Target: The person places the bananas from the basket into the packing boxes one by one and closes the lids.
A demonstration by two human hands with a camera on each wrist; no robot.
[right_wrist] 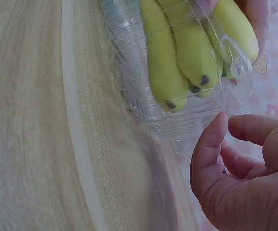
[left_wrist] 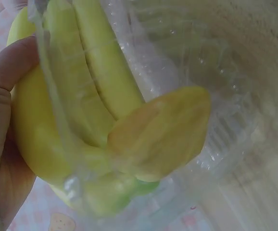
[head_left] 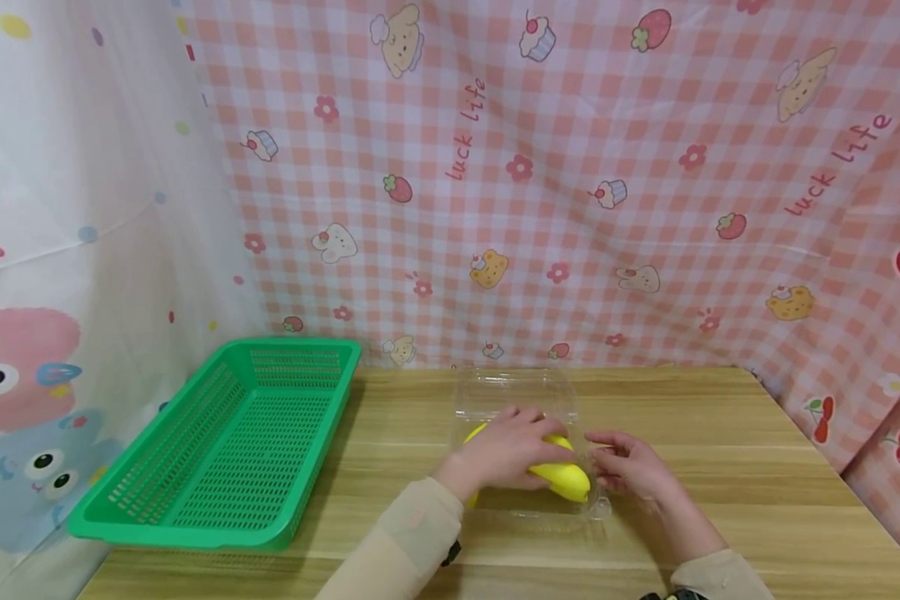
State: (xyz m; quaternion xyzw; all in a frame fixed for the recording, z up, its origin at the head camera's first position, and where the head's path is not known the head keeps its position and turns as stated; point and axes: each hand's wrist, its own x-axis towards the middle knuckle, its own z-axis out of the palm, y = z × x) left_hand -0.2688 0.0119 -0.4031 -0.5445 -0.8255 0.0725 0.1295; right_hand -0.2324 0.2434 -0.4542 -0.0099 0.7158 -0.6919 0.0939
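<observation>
A bunch of yellow bananas (head_left: 567, 481) lies in a clear plastic clamshell container (head_left: 516, 392), whose lid stands raised at the back. My left hand (head_left: 504, 452) is over the bunch and grips it, thumb along one banana in the left wrist view. Through the clear wall there, an orange-yellow fruit-like piece (left_wrist: 163, 132) shows beside the bananas (left_wrist: 62, 96); its kind is unclear. At the container's right edge, my right hand (head_left: 633, 468) pinches the plastic rim between thumb and finger. Dark banana tips (right_wrist: 204, 79) face that hand.
On the left of the wooden table (head_left: 405, 467) stands a green slotted basket (head_left: 345, 375) with nothing visible inside. A pink checked cloth (head_left: 435, 225) hangs behind the table, and a white patterned cloth (head_left: 105, 208) hangs at the left.
</observation>
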